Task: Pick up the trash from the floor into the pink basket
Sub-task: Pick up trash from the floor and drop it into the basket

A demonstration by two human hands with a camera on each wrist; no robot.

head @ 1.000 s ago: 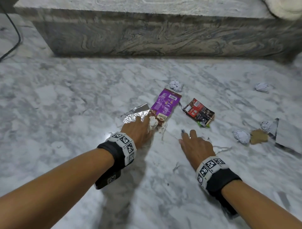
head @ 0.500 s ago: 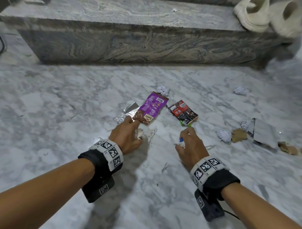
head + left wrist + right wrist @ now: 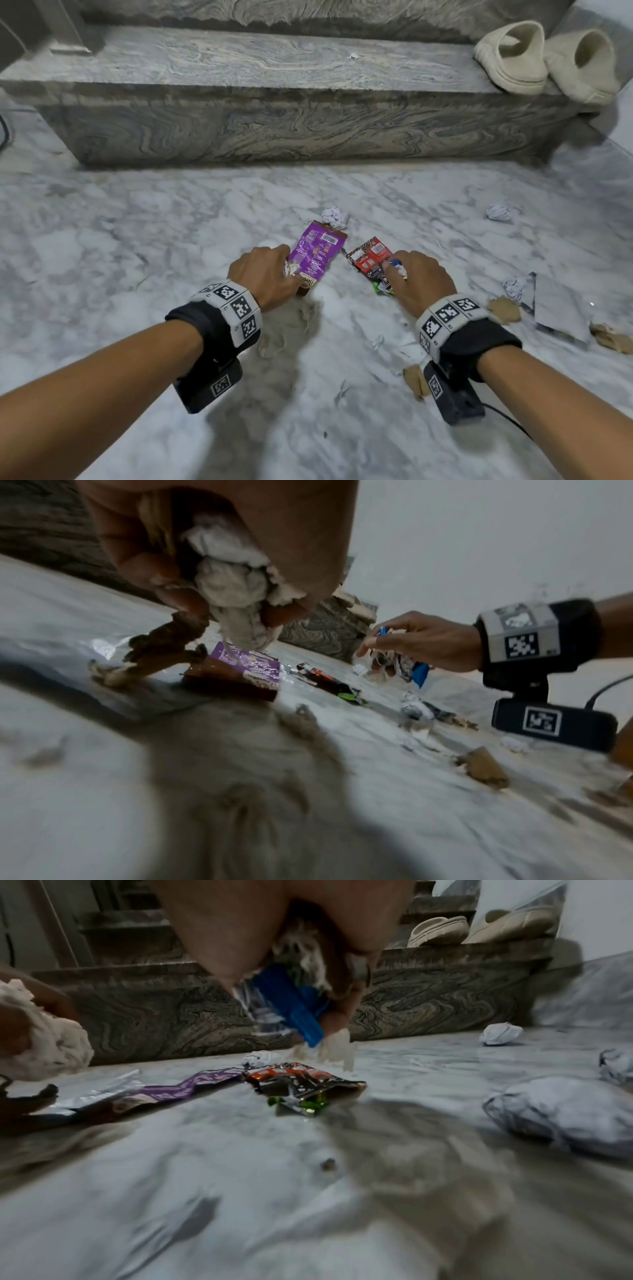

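Head view shows two hands low over the marble floor (image 3: 102,240). The left hand (image 3: 263,274) has its fingers clenched round a wad of white crumpled paper (image 3: 232,588), right at the lower edge of the purple wrapper (image 3: 315,260); whether it also pinches that wrapper I cannot tell. The right hand (image 3: 421,277) grasps a bundle of scraps, a blue wrapper (image 3: 291,1010) sticking out of it, just above the red wrapper (image 3: 370,260).

Two flat snack wrappers lie side by side: the purple one shows a barcode and small print too blurred to read, its brown end bearing cut-off letters I can't make out; the red one has a green scrap (image 3: 383,289) at its near end. A silver foil sheet (image 3: 103,645) lies by the left hand.

I count four loose paper balls on the floor, the nearest to the wrappers (image 3: 335,217) touching the purple one's top. Several brown torn bits (image 3: 503,310) sit near a grey sheet (image 3: 561,308) on the right.

Two cream slippers (image 3: 548,61) rest on the stone step (image 3: 274,116). No pink basket appears in any view.
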